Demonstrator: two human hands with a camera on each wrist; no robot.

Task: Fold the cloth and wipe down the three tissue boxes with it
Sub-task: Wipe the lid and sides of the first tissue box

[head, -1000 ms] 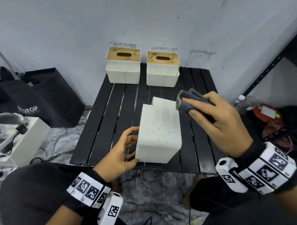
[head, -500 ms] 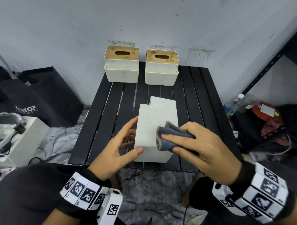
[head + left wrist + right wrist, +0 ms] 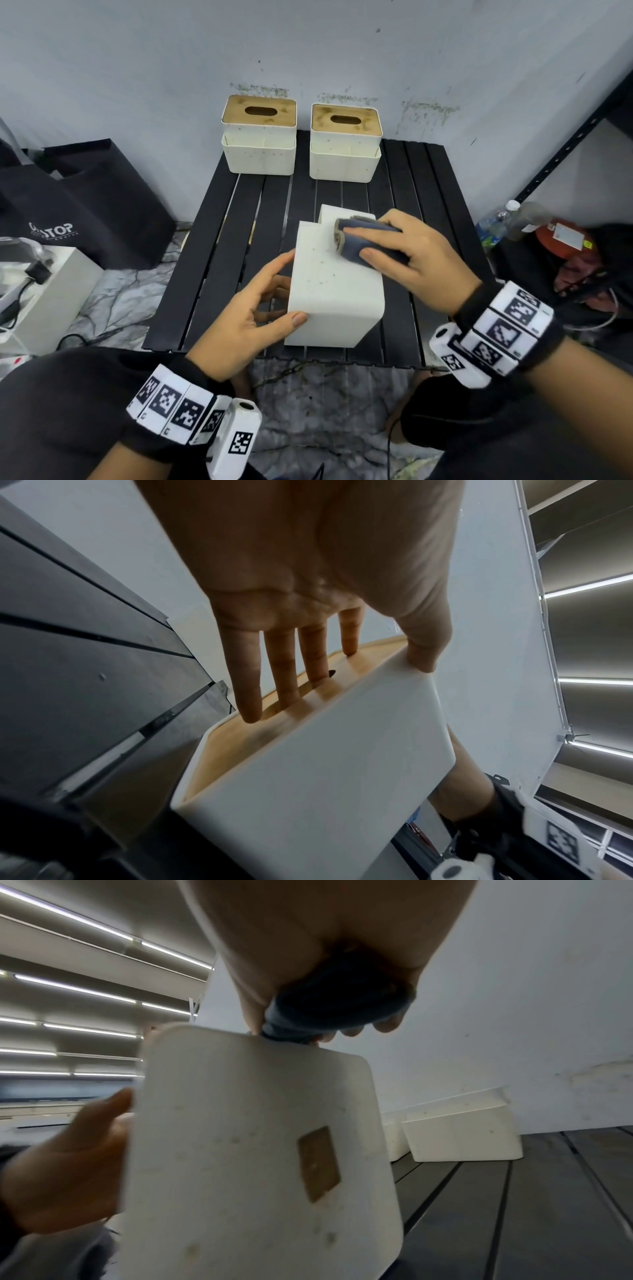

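Note:
One white speckled tissue box (image 3: 335, 294) lies on its side at the middle of the black slatted table (image 3: 219, 260). My left hand (image 3: 274, 291) grips its near left edge, thumb on the upper face, fingers (image 3: 277, 669) flat against the wooden lid (image 3: 240, 739). My right hand (image 3: 373, 251) holds a folded dark blue cloth (image 3: 359, 236) and presses it on the far end of the box's upper face. The right wrist view shows the cloth (image 3: 335, 1007) at the top edge of the box (image 3: 260, 1150). Two more tissue boxes (image 3: 259, 137) (image 3: 345, 144) stand upright at the back.
A black bag (image 3: 85, 205) and a white device with cables (image 3: 44, 291) sit on the floor to the left. A plastic bottle (image 3: 496, 222) and a dark metal rack (image 3: 582, 130) are on the right. The wall rises just behind the two back boxes.
My right hand brought the cloth down onto the near end of the box's upper face, then slid it back to the far end. The left hand has kept hold of the box.

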